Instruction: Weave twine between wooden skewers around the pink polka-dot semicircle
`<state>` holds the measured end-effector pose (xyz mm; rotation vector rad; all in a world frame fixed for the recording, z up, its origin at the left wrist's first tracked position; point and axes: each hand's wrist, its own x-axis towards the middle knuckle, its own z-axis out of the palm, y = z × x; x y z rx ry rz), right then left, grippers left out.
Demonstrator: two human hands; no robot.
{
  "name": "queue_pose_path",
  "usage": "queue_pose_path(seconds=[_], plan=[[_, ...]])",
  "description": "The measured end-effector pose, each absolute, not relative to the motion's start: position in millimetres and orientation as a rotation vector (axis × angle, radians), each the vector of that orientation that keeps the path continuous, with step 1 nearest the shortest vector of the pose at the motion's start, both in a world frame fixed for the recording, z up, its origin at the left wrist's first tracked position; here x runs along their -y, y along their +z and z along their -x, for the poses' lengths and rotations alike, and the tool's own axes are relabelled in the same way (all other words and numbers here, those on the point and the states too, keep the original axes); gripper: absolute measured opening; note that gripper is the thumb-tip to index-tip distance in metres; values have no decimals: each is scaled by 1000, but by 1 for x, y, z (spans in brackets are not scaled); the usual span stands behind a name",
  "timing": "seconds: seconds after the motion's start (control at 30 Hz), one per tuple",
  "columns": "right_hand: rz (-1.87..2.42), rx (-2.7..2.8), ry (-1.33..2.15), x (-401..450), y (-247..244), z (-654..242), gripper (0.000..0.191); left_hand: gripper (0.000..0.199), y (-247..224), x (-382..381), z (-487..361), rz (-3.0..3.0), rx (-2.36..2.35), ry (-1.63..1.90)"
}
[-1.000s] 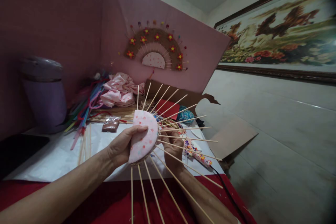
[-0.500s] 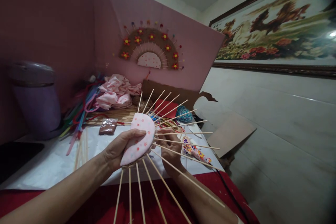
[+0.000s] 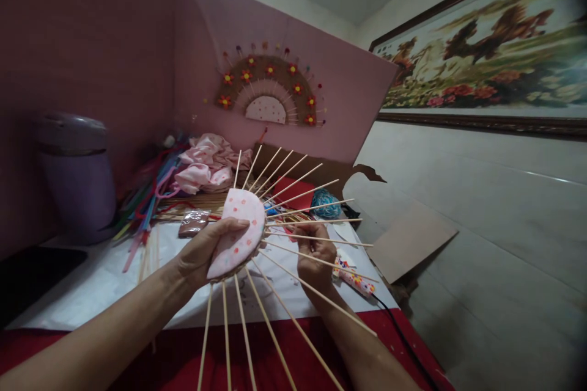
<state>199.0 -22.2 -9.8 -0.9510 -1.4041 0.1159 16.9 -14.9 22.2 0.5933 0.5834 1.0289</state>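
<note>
Many sticks (image 3: 270, 327) fanned from the half-disc (image 3: 242, 209) left hand (image 3: 202, 252) pinched; right hand (image 3: 316, 272) curled half-closed, hold unclear. Steady pinch, light fingers seemed best.

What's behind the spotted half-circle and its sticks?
Behind the upper sticks: a red sheet, blue yarn and brown cardboard. The right hand is behind the middle sticks. Whatever is directly behind the spotted half-circle is covered.

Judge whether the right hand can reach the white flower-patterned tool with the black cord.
Probably yes: the flower-patterned tool lies on white paper beside the right hand, though thin wooden sticks cross that hand.
</note>
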Motion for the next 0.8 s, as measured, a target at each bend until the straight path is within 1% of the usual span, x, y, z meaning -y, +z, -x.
queue_pose_path(seconds=[0.17,0.3,0.57,0.67,0.8], plan=[[892,1370,-105,17,-3,-214,6,18,27,8,-10,-595,-572,1086],[909,1225,-145,16,3,-223,8,17,29,3,-4,-595,-581,1108],[787,1104,-216,15,12,-233,13,12,33,-1,4,-657,-707,1044],[768,1069,-210,12,15,-237,12,12,34,-2,6,-670,-726,1018],[811,1028,-79,5,13,-239,11,14,30,-4,9,-679,-673,994]])
